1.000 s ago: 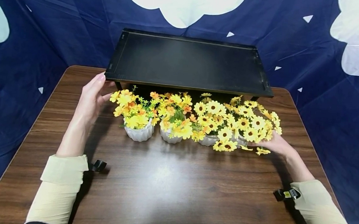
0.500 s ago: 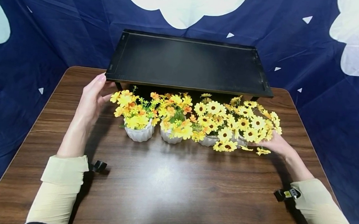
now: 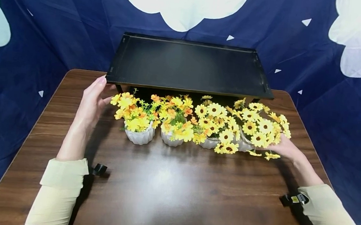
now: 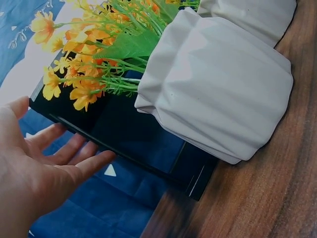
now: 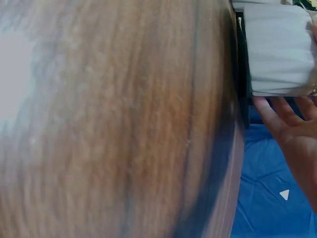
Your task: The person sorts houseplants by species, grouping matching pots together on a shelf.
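Observation:
Artificial flowers in white fluted pots stand in a row before a black shelf point(image 3: 190, 65). My right hand point(image 3: 284, 147) grips the rightmost potted plant, whose pot point(image 3: 244, 145) shows below dark-centred yellow daisies point(image 3: 259, 127). In the right wrist view, the fingers lie along the side of that white pot point(image 5: 280, 49). My left hand point(image 3: 90, 102) rests at the shelf's front left corner. Its thumb touches the top edge, and its loosely spread fingers point(image 4: 94, 163) reach the shelf's side in the left wrist view. Nearest that hand is the leftmost pot point(image 4: 223, 89), with yellow and orange flowers.
Two more potted plants fill the middle of the row, one with orange and yellow blooms point(image 3: 176, 122), one with daisies point(image 3: 214, 110). All stand on a brown wooden table point(image 3: 161, 195). A dark blue patterned cloth point(image 3: 79, 19) hangs behind and at the sides.
My right hand has moved slightly right with the rightmost potted plant, widening its space from the neighbouring one. The left hand stays at the shelf corner.

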A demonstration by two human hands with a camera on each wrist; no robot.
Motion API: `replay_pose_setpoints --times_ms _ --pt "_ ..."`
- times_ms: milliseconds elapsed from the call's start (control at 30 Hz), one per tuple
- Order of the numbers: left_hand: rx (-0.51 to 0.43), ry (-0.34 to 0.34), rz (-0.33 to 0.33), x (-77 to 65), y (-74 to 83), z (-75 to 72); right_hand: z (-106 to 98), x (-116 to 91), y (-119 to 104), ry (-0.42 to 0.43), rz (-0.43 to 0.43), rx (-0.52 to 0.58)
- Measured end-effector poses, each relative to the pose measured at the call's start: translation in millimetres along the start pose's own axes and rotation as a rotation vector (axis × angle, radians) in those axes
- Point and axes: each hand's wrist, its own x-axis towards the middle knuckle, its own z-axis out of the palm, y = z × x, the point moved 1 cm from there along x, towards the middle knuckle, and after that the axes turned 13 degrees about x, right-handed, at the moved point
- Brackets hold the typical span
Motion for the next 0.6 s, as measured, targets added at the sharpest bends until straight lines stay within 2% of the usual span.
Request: replay_pose_setpoints --times_ms 33,100,300,400,500,600 --pt "0.006 0.000 -0.005 -0.5 -0.6 0.4 0 -2 -1 -0.011 -0.033 -0.001" --pt "0.017 -0.001 -0.007 -1.2 -1.6 1.5 -2 -7 -1 -0.019 -0.045 -0.028" --pt "0.021 -0.004 -0.017 -3.3 -5.0 4.9 -10 -21 -2 0.028 0.081 -0.220" --pt "0.028 -0.009 -0.026 -4.7 -6.9 6.7 -14 -28 -5 0.057 0.097 -0.244" --pt "0.033 -0.012 -0.037 -6.4 -9.1 8.4 -18 -35 -8 0.095 0.088 -0.215" --pt "0.036 -0.011 -0.040 -8.0 -11.2 9.7 -21 -41 -8 0.105 0.014 -0.069"
